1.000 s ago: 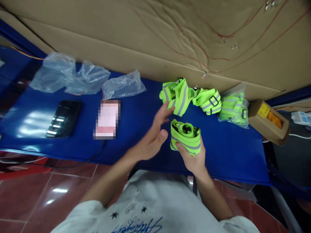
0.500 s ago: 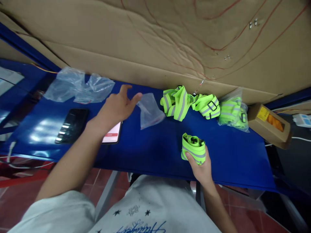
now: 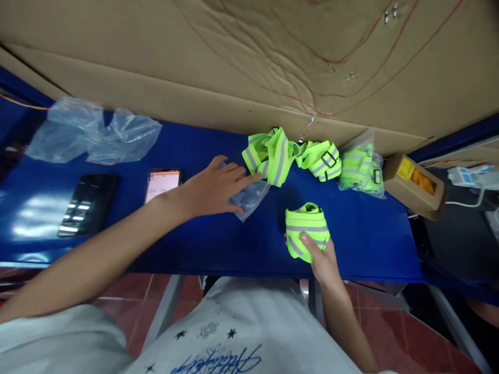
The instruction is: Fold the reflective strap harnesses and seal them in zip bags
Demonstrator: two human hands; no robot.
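The right hand (image 3: 323, 259) is gripping a rolled green bundle (image 3: 306, 226) near the front edge of the bench (image 3: 366, 239). The left hand (image 3: 212, 187) is pinching a small clear bag (image 3: 249, 197) just beside it, toward the middle. One bagged bundle (image 3: 360, 166) is already sitting at the back edge. Two loose bundles (image 3: 268, 156) are lying bare there, and the held roll is not bagged yet. A moment ago the left hand was hovering further left, off the bag. Now it is lying on it.

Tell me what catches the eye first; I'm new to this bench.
Neon green stands out: a folded bundle gripped in the right hand at the near edge of the blue table, a heap of bands by the cardboard wall. The left hand lies on a clear plastic bag mid-table.
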